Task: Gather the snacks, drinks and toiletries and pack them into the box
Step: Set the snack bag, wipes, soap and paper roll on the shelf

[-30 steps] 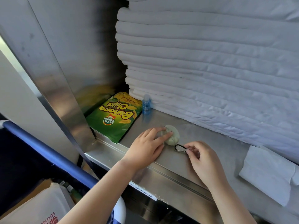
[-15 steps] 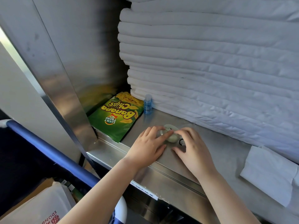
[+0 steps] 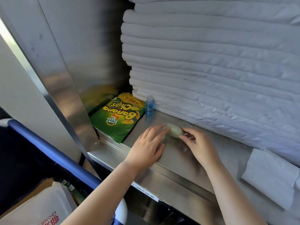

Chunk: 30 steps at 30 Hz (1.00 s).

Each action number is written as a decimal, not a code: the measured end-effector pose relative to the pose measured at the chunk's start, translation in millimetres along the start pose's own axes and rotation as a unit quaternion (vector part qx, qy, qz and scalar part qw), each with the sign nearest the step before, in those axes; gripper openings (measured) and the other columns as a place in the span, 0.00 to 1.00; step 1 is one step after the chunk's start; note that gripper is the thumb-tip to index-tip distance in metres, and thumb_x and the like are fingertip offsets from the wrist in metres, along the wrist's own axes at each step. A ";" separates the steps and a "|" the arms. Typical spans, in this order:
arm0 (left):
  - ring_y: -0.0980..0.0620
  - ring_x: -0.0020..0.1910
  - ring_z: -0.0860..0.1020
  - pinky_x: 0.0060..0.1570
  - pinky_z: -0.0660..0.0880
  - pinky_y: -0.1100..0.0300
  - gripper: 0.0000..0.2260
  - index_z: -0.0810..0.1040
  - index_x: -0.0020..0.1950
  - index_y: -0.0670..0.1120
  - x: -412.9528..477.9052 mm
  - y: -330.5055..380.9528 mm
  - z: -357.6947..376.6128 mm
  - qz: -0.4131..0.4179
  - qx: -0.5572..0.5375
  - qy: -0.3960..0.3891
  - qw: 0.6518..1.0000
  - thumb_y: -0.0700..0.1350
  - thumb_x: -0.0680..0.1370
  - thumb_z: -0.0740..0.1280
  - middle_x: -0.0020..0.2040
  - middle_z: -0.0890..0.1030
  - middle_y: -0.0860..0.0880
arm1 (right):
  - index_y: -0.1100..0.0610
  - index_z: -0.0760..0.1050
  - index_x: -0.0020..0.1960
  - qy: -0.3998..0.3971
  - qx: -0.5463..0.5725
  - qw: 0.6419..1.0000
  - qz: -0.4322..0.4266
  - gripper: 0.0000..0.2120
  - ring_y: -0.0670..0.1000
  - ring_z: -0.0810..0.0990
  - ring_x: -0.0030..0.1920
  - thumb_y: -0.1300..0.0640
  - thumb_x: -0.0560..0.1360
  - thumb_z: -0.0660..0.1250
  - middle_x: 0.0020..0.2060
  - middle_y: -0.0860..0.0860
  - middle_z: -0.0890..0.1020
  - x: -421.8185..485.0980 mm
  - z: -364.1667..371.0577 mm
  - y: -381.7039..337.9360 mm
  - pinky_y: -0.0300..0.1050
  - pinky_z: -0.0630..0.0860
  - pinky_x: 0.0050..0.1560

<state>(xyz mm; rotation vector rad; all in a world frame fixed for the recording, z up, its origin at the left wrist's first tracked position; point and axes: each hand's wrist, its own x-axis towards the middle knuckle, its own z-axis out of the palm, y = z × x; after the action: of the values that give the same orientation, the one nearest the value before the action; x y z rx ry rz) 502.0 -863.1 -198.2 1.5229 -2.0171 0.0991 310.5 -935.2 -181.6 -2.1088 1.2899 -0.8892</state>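
Both hands worked on one pale green item (image 3: 174, 131) that lay on the metal shelf (image 3: 178, 161), between the two sets of fingertips.

- The left hand (image 3: 147, 146) was spread. Its fingers were nearly straight, and their tips touched the near-left side of the item. This probably steadied the item against sliding on the smooth metal.
- The right hand (image 3: 199, 146) pinched the opposite end between thumb and forefinger, which appeared to be the start of a lift. Motion blur hid what the item was.

Two further task things stood beyond the left hand:

- The chips bag (image 3: 118, 117) lay flat in the shelf corner.
- The small blue bottle (image 3: 149, 105) stood upright just beside the bag, against the foot of the stacked white linen (image 3: 211, 62). The linen probably kept the bottle from tipping.

A folded white sheet (image 3: 272, 176) lay on the shelf to the right of the right hand.

The cardboard box (image 3: 43, 186) sat well below the left forearm, beyond a blue rail (image 3: 48, 151), and already held a white packet (image 3: 35, 207). The item had not yet been packed.
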 end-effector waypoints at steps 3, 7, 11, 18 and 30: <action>0.46 0.70 0.67 0.67 0.64 0.57 0.22 0.68 0.71 0.44 0.0 -0.4 0.0 0.017 0.011 -0.013 1.000 0.42 0.77 0.65 0.71 0.67 0.45 | 0.49 0.80 0.56 -0.029 0.004 1.000 0.008 0.11 0.33 0.77 0.39 0.53 0.74 0.69 0.39 0.34 0.78 2.0 -1.2 0.3 0.25 0.69 0.39; 0.48 0.71 0.65 0.68 0.62 0.58 0.24 0.65 0.73 0.45 0.6 -0.4 -0.9 0.008 0.013 -0.025 1.000 0.43 0.77 0.64 0.73 0.65 0.46 | 0.47 0.78 0.59 -0.048 0.004 0.999 0.016 0.12 0.34 0.77 0.40 0.51 0.76 0.66 0.42 0.33 0.79 5.9 1.2 -0.1 0.24 0.68 0.40; 0.48 0.72 0.62 0.68 0.62 0.54 0.28 0.58 0.76 0.48 6.0 -2.4 2.0 -0.027 0.020 -0.064 0.997 0.46 0.77 0.63 0.75 0.61 0.48 | 0.47 0.73 0.60 -0.018 0.042 0.997 0.060 0.12 0.42 0.80 0.44 0.53 0.77 0.64 0.45 0.42 0.82 4.9 11.1 1.2 0.33 0.71 0.45; 0.48 0.70 0.56 0.68 0.58 0.53 0.31 0.51 0.77 0.52 28.6 -6.0 11.6 -0.063 0.046 -0.109 0.991 0.53 0.77 0.61 0.72 0.58 0.47 | 0.52 0.78 0.54 0.047 -0.038 0.997 0.054 0.08 0.49 0.80 0.47 0.58 0.76 0.65 0.45 0.47 0.83 2.0 14.3 4.5 0.34 0.64 0.38; 0.50 0.71 0.55 0.69 0.56 0.55 0.31 0.47 0.77 0.51 35.0 -3.9 19.6 -0.077 0.059 -0.133 0.986 0.56 0.79 0.57 0.74 0.55 0.50 | 0.60 0.76 0.62 0.064 -0.150 0.986 0.035 0.17 0.56 0.71 0.56 0.57 0.74 0.68 0.52 0.55 0.77 5.0 16.5 10.3 0.43 0.66 0.56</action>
<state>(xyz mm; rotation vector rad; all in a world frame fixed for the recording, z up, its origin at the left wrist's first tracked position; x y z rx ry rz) 491.7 -902.0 -197.7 1.8464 -2.1191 -0.0508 318.7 -942.6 -198.4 -2.2449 1.6424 -0.8578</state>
